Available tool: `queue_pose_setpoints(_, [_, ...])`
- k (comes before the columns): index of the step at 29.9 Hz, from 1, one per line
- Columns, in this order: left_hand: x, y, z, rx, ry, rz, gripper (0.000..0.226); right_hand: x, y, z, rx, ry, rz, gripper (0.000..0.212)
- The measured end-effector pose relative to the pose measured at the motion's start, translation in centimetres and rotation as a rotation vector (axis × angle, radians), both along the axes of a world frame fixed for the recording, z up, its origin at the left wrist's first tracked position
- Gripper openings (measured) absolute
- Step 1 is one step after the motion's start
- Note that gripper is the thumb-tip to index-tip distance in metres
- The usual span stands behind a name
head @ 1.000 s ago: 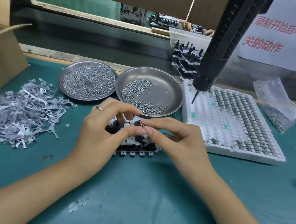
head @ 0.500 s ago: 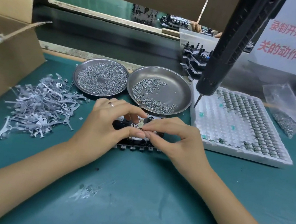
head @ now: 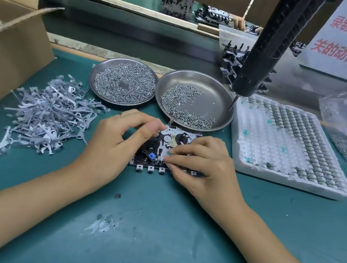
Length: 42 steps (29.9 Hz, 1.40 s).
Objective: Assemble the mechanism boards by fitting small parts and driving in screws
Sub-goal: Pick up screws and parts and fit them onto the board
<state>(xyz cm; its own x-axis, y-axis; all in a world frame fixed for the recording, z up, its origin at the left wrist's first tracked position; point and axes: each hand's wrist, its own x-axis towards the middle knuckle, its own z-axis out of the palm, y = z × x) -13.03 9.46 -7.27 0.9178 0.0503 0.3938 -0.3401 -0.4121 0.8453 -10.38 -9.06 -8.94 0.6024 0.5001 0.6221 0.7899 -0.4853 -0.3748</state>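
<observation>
Head view: two hands work on a mechanism board [head: 166, 150] lying flat, long axis left-right.
Left hand [head: 118, 143] presses it with curled fingers; right hand [head: 206, 161] pinches something small on it.

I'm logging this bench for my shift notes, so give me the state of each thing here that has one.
mechanism board: flat on the mat, under both hands
left hand: fingers curled, fingertips on the board
right hand: pinching at the board's near edge
left screw dish: nearly full
right screw dish: partly filled
electric screwdriver: hanging, unheld
cardboard box: open
parts tray: partly filled
</observation>
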Motion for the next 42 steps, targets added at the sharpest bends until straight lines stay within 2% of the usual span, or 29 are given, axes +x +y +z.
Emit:
queue_pose_setpoints(4, [-0.1, -0.1, 0.1, 0.052, -0.032, -0.008, 0.016, 0.0, 0.1, 0.0, -0.047, -0.043, 0.0, 0.009])
queue_pose_setpoints(7, [-0.4, -0.1, 0.2, 0.255, -0.089, -0.049, 0.023, -0.1, 0.1, 0.2, -0.086, -0.044, 0.011, 0.011])
queue_pose_setpoints(10, [-0.5, 0.0, 0.0, 0.459, -0.122, -0.118, 0.031, -0.4, -0.1, 0.6, -0.053, 0.092, 0.027, 0.016])
queue_pose_setpoints(13, [-0.4, 0.1, -0.3, 0.523, -0.118, -0.147, 0.035, -0.5, -0.2, 1.0, 0.033, 0.259, 0.015, 0.018])
queue_pose_setpoints(20, [-0.1, 0.2, -0.7, 0.457, -0.114, -0.159, 0.039, -0.7, -0.1, 1.2, 0.092, 0.339, 0.019, 0.016])
queue_pose_setpoints(23, [0.1, 0.2, -0.8, 0.431, -0.113, -0.159, 0.033, -0.9, -0.1, 1.2, 0.1, 0.359, 0.016, 0.018])
queue_pose_setpoints(26, [0.2, 0.1, -0.8, 0.427, -0.123, -0.147, 0.026, -1.3, -0.1, 1.6, 0.18, 0.253, -0.041, 0.018])
queue_pose_setpoints(29, [0.1, 0.1, -0.9, 0.424, -0.126, -0.144, 0.021, -1.0, -0.8, 3.4, 0.433, 0.041, -0.217, 0.024])
queue_pose_setpoints(31, [0.1, 0.2, -0.9, 0.415, -0.12, -0.145, 0.021, 0.2, -1.6, 5.4, 0.619, -0.052, -0.337, 0.033])
queue_pose_setpoints(33, [0.1, 0.1, -0.9, 0.414, -0.116, -0.144, 0.02, 2.0, -2.2, 8.0, 0.714, -0.028, -0.385, 0.054])
queue_pose_setpoints(36, [0.1, 0.1, -0.7, 0.404, -0.102, -0.146, 0.019, 4.2, -1.9, 11.4, 0.723, 0.096, -0.235, 0.071])
queue_pose_setpoints(38, [0.1, 0.0, -0.7, 0.394, -0.096, -0.146, 0.019, 5.1, -0.9, 12.6, 0.76, 0.146, -0.152, 0.065])
queue_pose_setpoints(42, [0.1, -0.1, -0.6, 0.365, -0.085, -0.143, 0.02, 4.9, 2.0, 12.5, 0.944, 0.222, -0.025, 0.037])
